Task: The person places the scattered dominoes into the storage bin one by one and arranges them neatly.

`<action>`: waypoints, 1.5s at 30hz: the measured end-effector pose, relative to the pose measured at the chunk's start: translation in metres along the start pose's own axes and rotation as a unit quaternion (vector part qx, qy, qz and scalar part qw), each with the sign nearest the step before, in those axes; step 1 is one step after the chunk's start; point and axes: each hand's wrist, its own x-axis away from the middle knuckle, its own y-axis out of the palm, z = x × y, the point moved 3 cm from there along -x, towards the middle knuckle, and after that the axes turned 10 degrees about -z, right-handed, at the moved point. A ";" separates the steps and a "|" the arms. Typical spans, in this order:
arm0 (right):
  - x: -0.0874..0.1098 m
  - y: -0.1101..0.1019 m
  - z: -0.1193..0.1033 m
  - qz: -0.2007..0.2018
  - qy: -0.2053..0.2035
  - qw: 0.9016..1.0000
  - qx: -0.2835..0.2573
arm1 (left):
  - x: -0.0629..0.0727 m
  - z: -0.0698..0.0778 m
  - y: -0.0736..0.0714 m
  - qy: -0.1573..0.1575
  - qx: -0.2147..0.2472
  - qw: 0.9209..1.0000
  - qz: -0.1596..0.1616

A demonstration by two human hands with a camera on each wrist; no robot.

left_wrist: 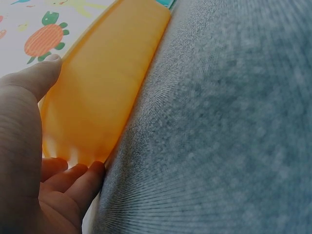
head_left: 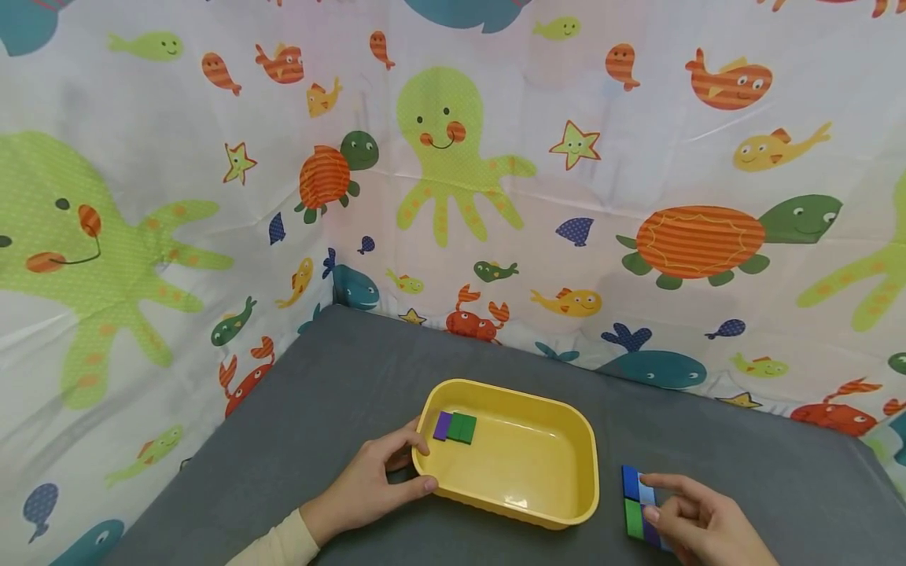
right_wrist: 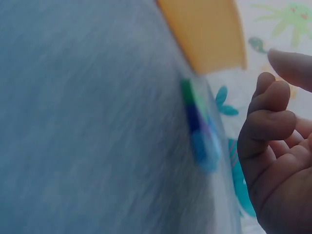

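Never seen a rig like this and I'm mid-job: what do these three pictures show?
These are a person's bare hands, no machine. The wide picture comes from a head-worn camera; the other two from a camera on each wrist. The left hand grips the left end of a yellow tray on a grey surface. Purple and green tiles lie inside it. To its right lie blue, green and purple tiles, with the right hand close above. In the right wrist's picture it seems to hold nothing.
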 end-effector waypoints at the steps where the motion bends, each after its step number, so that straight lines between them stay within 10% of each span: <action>1: 0.000 -0.002 0.005 -0.004 0.002 1.000 0.004 | 0.000 0.000 0.000 0.000 0.000 1.000 0.000; 20: -0.006 -0.017 0.050 -0.091 -0.009 0.996 0.013 | 0.003 -0.003 -0.003 0.013 -0.011 1.000 0.006; 45: -0.006 -0.025 0.057 -0.093 -0.034 0.995 0.007 | -0.001 0.001 0.000 0.008 -0.013 1.000 0.001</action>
